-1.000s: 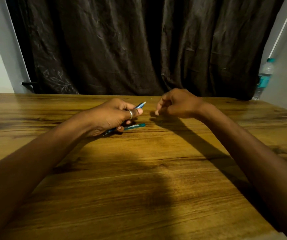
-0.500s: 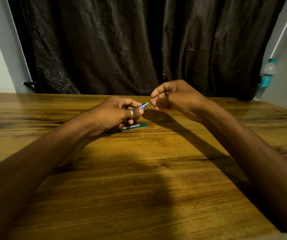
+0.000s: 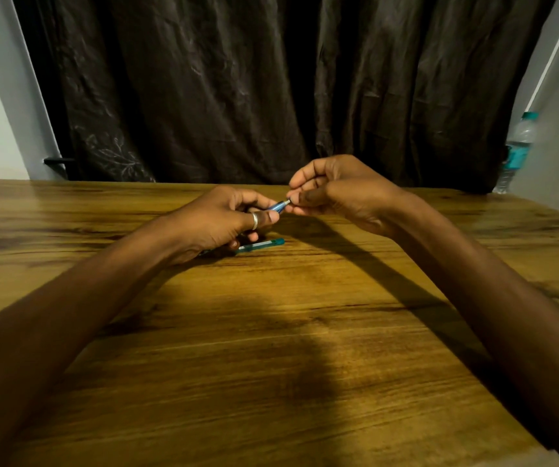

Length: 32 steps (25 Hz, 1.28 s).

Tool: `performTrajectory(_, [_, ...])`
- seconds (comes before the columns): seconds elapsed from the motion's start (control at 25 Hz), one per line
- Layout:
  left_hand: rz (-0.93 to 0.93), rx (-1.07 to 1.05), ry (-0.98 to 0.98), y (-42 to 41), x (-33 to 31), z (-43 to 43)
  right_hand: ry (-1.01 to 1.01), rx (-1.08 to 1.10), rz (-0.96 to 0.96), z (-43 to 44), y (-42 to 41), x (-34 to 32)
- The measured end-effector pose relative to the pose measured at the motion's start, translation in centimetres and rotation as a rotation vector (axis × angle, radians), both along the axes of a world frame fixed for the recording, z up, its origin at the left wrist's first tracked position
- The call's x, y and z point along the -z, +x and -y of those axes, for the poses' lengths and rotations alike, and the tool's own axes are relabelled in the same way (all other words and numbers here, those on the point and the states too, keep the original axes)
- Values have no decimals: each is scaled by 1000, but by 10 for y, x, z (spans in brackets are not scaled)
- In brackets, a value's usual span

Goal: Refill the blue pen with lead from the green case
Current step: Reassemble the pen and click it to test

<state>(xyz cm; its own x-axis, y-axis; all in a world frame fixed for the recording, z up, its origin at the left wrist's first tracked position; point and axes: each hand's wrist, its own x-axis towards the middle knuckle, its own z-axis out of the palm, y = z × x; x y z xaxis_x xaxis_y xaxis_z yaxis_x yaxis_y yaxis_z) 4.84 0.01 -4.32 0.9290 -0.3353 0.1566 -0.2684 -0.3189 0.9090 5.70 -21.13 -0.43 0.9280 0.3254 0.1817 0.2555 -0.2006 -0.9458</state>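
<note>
In the head view, the left hand (image 3: 224, 220) is wrapped around the blue pen (image 3: 277, 206) just above the wooden table (image 3: 271, 365), fingers curled shut on the barrel with the ringed thumb pressed along its side, so only the short end toward the right hand shows. The right hand (image 3: 335, 193) meets that exposed end, its thumb and forefinger pinched together right at the pen's tip; whether they hold a stick of lead or only the end piece is too small to tell. The pen's long axis runs from lower left, hidden in the left palm, up and to the right, with the visible end pointing at the right fingertips. The green case (image 3: 260, 245) lies flat on the table just beside and below the left hand, its long axis nearly level, its capped end toward the right. The pen looks light, stiff and smooth, best held firmly around the middle of the barrel as it is now; any lead would likely be brittle and calls for a gentle, straight pinch along its axis.
</note>
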Motion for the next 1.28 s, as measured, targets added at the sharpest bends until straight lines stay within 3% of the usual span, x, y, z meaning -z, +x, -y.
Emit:
performTrajectory(0.68, [14,-81,-76,-6,-6,4,-64,15,62,-6,-4,2])
performTrajectory(0.96, [-53,-133,-349,-6,-10,9,139,-9,-67,-18,-6,11])
performTrajectory(1.28, [-242,38,-203,-26,-14,20,517,126,-180,-30,-6,7])
